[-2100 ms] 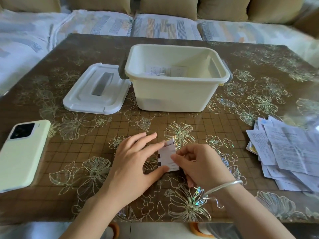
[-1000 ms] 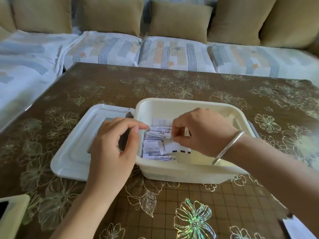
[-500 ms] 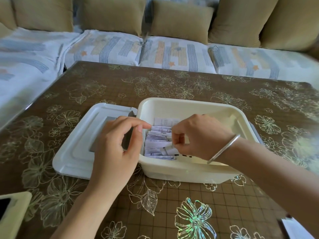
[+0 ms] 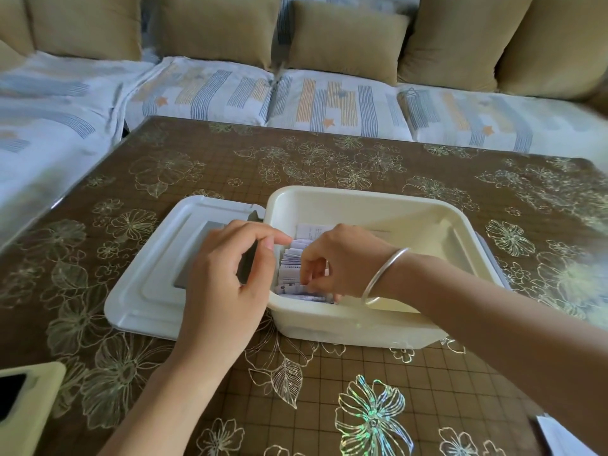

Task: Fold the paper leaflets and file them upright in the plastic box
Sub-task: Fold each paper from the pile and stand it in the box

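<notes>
So the cream plastic box point(image 4: 378, 327) sits mid-counter point(image 4: 329, 390) and both hands are right at its left end. The right hand point(image 4: 339, 261) (silver bangle point(image 4: 385, 274) on that wrist) dips inside the box, fingers curled, pinching at the near end of the row of folded leaflets point(image 4: 291, 261). Those stand upright, packed against the box's left wall. The left hand point(image 4: 227, 284) hovers over the box's left rim in a loose C, thumb and forefinger apart, nothing between them. I can't tell if the thumb actually touches the rim. The lid point(image 4: 154, 284) lies flat against the box's left side. A pale green phone point(image 4: 29, 399) is well off to the box's near left, and a loose sheet point(image 4: 559, 436) pokes in at its near right.
</notes>
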Motion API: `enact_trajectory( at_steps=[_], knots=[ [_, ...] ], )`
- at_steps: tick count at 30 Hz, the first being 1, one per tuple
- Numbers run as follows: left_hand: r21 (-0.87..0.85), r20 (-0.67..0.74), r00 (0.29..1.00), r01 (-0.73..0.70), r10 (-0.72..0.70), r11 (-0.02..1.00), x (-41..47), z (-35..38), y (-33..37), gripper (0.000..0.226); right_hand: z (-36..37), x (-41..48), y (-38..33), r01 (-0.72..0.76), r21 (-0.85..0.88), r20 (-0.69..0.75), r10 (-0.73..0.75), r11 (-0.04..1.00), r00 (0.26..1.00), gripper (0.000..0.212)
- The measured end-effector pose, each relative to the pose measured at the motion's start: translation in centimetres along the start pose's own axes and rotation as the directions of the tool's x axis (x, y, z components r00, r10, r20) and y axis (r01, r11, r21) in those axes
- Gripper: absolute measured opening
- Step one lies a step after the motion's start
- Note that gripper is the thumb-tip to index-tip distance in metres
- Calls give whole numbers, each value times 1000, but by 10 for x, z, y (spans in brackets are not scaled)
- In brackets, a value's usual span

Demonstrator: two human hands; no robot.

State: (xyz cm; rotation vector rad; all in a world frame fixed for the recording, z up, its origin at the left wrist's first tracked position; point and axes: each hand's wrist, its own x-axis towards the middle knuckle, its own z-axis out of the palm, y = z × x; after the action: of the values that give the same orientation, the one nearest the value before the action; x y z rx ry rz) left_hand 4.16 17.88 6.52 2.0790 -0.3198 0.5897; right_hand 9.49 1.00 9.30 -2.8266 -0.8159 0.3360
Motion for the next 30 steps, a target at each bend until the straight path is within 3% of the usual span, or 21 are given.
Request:
enact_trajectory(
  at_steps=[4, 8, 12, 16, 19, 21, 23, 25, 27, 30],
  knots=[
    [49, -16, 1000, 5, -5, 999, 1, -2, 3, 25, -6, -6, 2, -52, 30, -17, 53, 998, 998, 11],
    [136, -114, 993, -16, 32, 991, 7, -8, 23, 22, -35, -30, 10, -105, 65, -269, 118, 992, 956, 15],
    [99, -86, 988, -116, 125, 988, 1, -3, 57, 21, -40, -88, 13, -117, 297, -488, 256, 948, 834, 9],
    [81, -46, 966, -249, 253, 965, -34, 28, 89, 19, 1, -164, 6, -133, 540, -614, 497, 831, 613, 7],
    [110, -6, 947, -318, 321, 942, -66, 57, 100, 20, 53, -217, 10, -255, 635, -577, 667, 729, 470, 14],
    [83, 89, 953, -296, 289, 951, -88, 75, 103, 18, 89, -250, 16, -478, 527, -541, 711, 702, 448, 8],
    [71, 184, 952, -260, 244, 963, -110, 90, 104, 15, 120, -277, 25, -753, 293, -445, 781, 590, 438, 40],
    [50, 266, 942, -224, 204, 973, -130, 100, 101, 15, 136, -292, 26, -881, 194, -285, 884, 432, 371, 72],
    [56, 329, 928, -203, 173, 978, -145, 106, 97, 17, 143, -297, 22, -881, 188, -215, 893, 434, 394, 84],
    [55, 370, 917, -180, 148, 982, -159, 105, 94, 22, 147, -289, 10, -780, 220, -246, 807, 586, 537, 89]
  ],
)
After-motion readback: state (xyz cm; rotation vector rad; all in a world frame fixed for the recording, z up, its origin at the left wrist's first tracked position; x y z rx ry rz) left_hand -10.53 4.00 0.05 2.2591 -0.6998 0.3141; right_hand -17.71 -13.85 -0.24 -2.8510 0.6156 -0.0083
